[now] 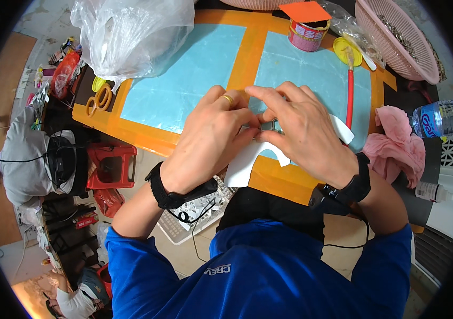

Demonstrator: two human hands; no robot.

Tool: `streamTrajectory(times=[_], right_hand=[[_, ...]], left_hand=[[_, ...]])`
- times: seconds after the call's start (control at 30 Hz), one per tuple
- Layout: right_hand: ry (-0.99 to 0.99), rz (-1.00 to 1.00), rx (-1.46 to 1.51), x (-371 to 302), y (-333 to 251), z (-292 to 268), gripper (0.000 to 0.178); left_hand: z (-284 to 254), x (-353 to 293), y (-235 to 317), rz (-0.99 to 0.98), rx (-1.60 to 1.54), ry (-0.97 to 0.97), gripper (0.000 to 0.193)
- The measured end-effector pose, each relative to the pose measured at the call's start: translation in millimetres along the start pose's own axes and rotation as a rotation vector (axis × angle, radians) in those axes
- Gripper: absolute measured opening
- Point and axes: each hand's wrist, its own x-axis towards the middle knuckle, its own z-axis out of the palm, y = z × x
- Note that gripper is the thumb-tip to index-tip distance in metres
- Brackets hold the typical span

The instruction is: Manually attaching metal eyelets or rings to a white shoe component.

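Both my hands meet over the middle of the table. My left hand (210, 138), with a ring on one finger, is closed, thumb and fingertips pinched together. My right hand (305, 130) curls in from the other side, its thumb and fingers closing on the same spot. Between the fingertips shows a small shiny, metal-looking piece (267, 126); the fingers hide most of it. Beneath the hands lies a white sheet with a curved cut edge (243, 164). Another white curved piece (342, 129) rests beside my right hand.
Blue sheeting edged with orange tape (250, 45) covers the table. Around it are a plastic bag (133, 37), scissors (100, 100), a pink tin (307, 36), a red-handled brush (350, 98) on a yellow lid, a pink basket (399, 40), pink cloth (394, 143) and a water bottle (439, 119). People sit at left.
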Motion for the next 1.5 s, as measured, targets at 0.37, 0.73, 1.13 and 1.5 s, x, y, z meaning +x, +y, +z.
streamTrajectory(times=[0.37,0.73,1.13,1.5], right_hand=[[0.022,-0.048,-0.03,2.0,-1.8,-2.1,0.063],[0.006,-0.015,-0.006,-0.8,0.2,-0.3,0.045],[-0.006,-0.065,0.033,1.2,-0.3,-2.3,0.028],[-0.021,-0.039,0.039,5.1,-1.7,-2.3,0.028]], left_hand=[[8.9,-2.3,-0.7,0.113,0.026,0.013,0.016],[31.2,-27.9,-9.0,0.048,-0.154,0.147,0.018],[14.3,-37.0,-6.4,-0.149,-0.162,0.204,0.039],[22.6,-33.8,-6.1,-0.171,-0.21,0.179,0.038]])
